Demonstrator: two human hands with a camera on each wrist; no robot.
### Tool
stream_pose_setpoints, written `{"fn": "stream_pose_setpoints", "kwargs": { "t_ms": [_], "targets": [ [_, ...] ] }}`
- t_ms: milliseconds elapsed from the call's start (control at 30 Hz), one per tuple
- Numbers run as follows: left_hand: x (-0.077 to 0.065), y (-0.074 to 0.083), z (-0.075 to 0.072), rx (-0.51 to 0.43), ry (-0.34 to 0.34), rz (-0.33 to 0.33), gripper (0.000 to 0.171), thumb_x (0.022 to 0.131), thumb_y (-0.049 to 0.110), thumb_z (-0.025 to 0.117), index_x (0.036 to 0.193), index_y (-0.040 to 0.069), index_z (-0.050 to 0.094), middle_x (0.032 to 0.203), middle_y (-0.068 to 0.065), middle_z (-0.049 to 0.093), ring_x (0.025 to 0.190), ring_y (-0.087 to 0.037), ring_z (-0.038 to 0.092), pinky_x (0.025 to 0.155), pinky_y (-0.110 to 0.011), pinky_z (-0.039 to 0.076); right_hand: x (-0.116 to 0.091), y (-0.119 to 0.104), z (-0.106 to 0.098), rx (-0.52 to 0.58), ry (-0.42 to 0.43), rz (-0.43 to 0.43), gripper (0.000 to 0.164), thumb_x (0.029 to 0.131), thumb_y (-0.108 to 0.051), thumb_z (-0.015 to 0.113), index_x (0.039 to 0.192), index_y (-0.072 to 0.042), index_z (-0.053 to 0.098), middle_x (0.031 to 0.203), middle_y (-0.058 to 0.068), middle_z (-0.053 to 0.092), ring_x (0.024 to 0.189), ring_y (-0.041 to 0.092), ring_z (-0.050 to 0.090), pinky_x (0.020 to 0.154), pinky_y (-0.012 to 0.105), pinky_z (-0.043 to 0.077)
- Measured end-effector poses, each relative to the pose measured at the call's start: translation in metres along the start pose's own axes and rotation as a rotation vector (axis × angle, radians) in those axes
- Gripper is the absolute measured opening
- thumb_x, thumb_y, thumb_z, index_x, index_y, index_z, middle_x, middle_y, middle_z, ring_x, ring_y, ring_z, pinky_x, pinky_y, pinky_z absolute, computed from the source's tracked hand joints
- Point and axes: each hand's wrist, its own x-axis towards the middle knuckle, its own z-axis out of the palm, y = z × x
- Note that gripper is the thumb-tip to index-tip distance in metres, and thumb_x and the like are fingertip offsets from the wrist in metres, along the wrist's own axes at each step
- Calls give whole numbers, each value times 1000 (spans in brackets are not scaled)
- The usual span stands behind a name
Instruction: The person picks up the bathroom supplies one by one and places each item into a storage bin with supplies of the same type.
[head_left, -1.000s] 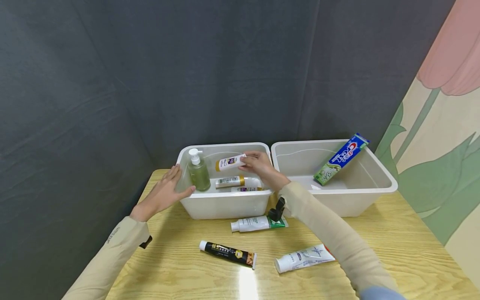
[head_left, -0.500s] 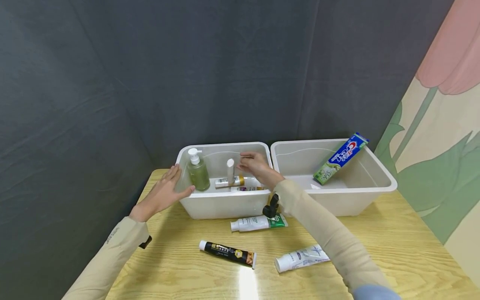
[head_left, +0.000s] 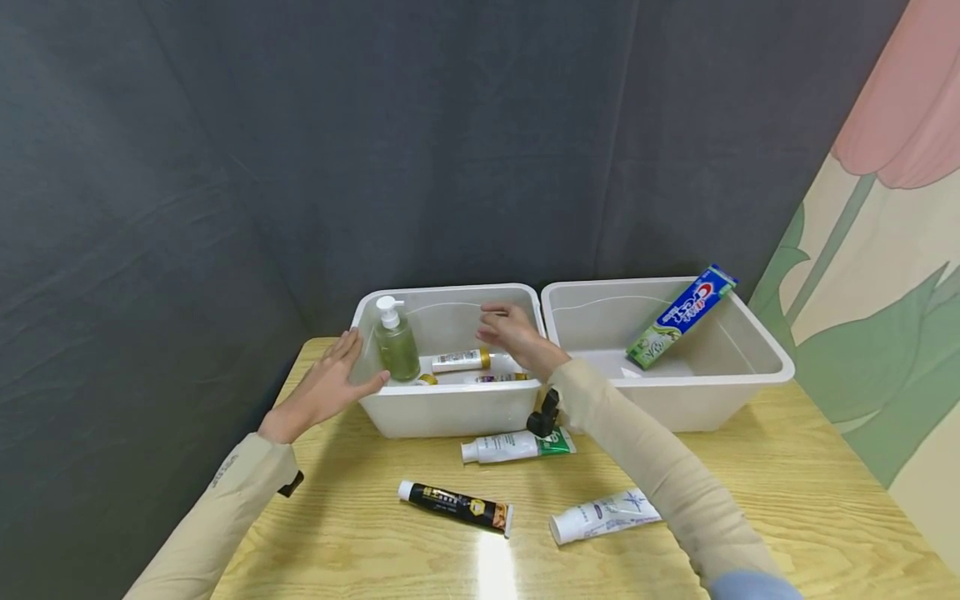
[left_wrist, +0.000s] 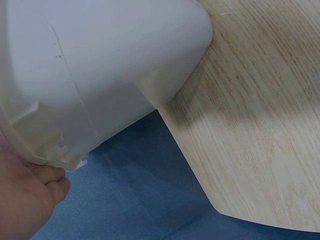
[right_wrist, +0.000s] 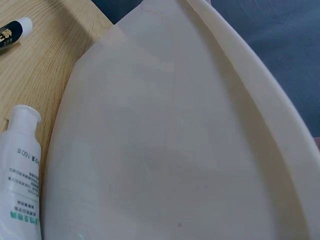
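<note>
- White plastic bin (head_left: 450,408) on the left is sitting on the wooden tabletop (head_left: 787,500), just beside a second bin (head_left: 697,400) on its right; inside the left one a pump bottle (head_left: 396,342) is standing upright at the left end, and small gold-capped tubes (head_left: 461,361) are lying on the floor of the bin.
- Left hand (head_left: 327,385) is resting flat against the bin's left wall with straight fingers and the thumb at the near corner, bracing rather than gripping; this steadying looks worth keeping while anything is being dropped in.
- Right hand (head_left: 512,332) is hovering over the right part of the left bin with fingers loosely curled and holding nothing; the tubes are lying just below and to its left.
- Judging from the layout, the hand is best lifting straight up over the near rim, staying clear of the pump bottle so it is not getting knocked over.
- Three toothpaste tubes are waiting on the near tabletop: a white-and-green one (head_left: 517,447) just beside the bin's near wall, a black one (head_left: 455,506) nearer, and a white one (head_left: 603,517) to the right.
- Blue toothpaste box (head_left: 681,317) is leaning in the right bin.
</note>
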Motion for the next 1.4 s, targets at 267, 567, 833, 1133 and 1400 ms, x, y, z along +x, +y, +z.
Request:
{"fn": "stream_pose_setpoints", "kwargs": {
  "t_ms": [267,567,833,1133,1400],
  "targets": [
    [2,0,-2,-2,-12,-2,98,93,65,51,151,-10,24,161,-26,13,147,-42,10,113,-60,20,-6,-3,-2,10,-10,-22,43,102,-3,49,143,9,40,114,16,50,102,30,59,96,35,50],
    [4,3,-7,20,-27,10,96,94,64,51,151,-9,26,160,-28,13,147,-43,11,113,-60,21,-20,-14,-3,25,-59,-85,39,102,-2,48,139,10,43,118,16,49,90,20,60,98,36,48],
    [4,6,-11,52,-32,0,95,94,63,51,153,-6,27,159,-28,15,146,-48,7,107,-68,24,-37,-24,-8,21,-110,-140,42,103,-3,46,142,13,39,134,27,46,89,16,64,98,36,48],
    [1,8,-11,87,28,64,89,94,58,55,149,-8,35,156,-31,23,141,-50,24,109,-62,28,-53,-28,-16,20,-165,-198,42,103,-2,47,141,13,38,134,27,46,96,20,64,101,39,46],
    [-2,10,-9,91,125,147,72,94,51,59,145,1,49,150,-24,41,136,-44,38,104,-62,35,-65,-25,-26,-36,-191,-242,40,103,0,46,140,13,39,135,27,46,98,16,63,98,37,48]
  ]
}}
